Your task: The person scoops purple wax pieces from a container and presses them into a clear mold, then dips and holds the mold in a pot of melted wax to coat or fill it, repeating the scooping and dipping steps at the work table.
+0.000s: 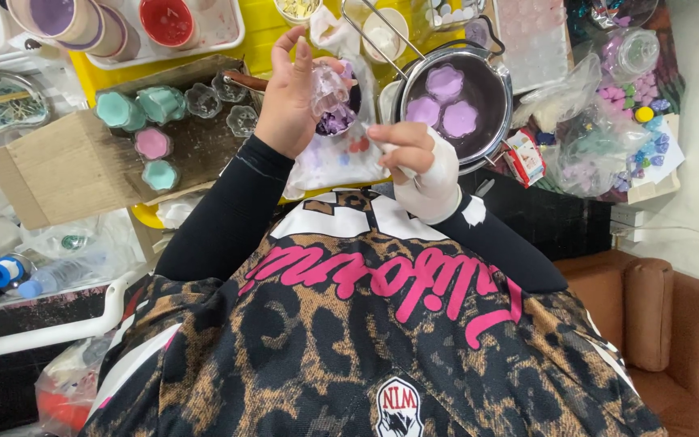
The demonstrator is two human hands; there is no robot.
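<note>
Left fingers pinch a clear flower-shaped mould (329,87) above a small dark bowl (341,113).

The left hand (289,97) has thumb and fingertips closed on the mould's rim, holding it up over the bowl, which holds purple pieces; the right hand (418,162) (its wrist and palm wrapped in white) has fingers curled together just beside it, and whether they grip anything small I cannot tell. Judging from this, a light pinch at the rim and a steady hold right over the bowl would serve best, so nothing drops onto the spattered cloth (329,158) below. Further out, a dark pan (491,109) holds three purple flower shapes, and a wooden board (196,142) to the left carries teal and pink filled moulds (143,105) beside empty clear ones.
</note>
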